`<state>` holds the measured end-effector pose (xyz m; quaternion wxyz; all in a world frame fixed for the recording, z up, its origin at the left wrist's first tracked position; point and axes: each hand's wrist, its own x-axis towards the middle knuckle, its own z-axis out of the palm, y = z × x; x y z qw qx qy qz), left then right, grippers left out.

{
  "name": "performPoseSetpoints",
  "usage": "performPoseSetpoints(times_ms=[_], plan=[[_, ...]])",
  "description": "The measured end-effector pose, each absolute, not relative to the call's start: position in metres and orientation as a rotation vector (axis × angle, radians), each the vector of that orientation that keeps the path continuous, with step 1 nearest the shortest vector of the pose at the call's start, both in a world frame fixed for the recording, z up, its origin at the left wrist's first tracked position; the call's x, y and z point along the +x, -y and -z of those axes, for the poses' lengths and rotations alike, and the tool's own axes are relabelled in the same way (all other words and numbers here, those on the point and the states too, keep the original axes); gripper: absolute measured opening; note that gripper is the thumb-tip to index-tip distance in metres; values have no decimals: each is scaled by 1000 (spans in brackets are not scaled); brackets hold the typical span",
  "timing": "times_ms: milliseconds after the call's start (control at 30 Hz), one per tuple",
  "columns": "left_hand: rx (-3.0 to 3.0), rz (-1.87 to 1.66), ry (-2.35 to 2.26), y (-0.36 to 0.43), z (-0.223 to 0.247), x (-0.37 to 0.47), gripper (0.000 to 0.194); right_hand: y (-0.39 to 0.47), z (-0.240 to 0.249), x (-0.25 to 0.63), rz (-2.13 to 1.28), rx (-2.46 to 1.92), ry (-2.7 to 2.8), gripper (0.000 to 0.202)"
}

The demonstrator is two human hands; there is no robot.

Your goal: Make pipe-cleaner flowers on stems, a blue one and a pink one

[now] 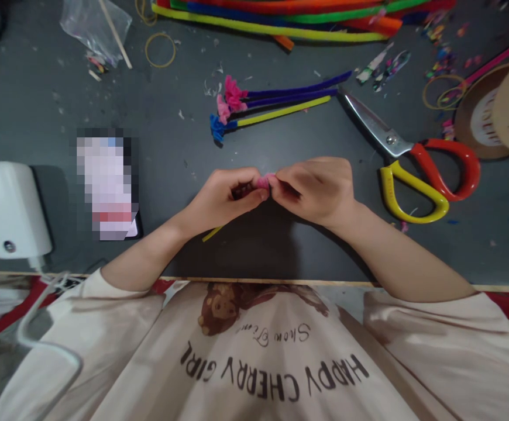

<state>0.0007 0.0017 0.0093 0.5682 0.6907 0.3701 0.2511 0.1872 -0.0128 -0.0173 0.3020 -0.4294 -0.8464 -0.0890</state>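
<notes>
Pinching a pink fuzzy piece (264, 182) in closed fingertips of left hand (230, 199) and right hand (318, 190). Held near 3 flower-tipped stems (289, 100).

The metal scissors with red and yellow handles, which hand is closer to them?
Right. The right hand is just left of the scissors; the left hand is farther left, past the right hand.

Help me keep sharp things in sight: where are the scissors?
In the head view, the scissors lie right of the right hand, blade tips by the purple stems, handles near the brown spool.
</notes>
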Motion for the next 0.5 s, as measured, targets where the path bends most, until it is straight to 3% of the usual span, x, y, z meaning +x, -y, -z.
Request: performPoseSetpoints(times_ms=[500], plan=[[1584,-577,-894,0,-11,3,22,16,17,181,205,-1081,2098,33]])
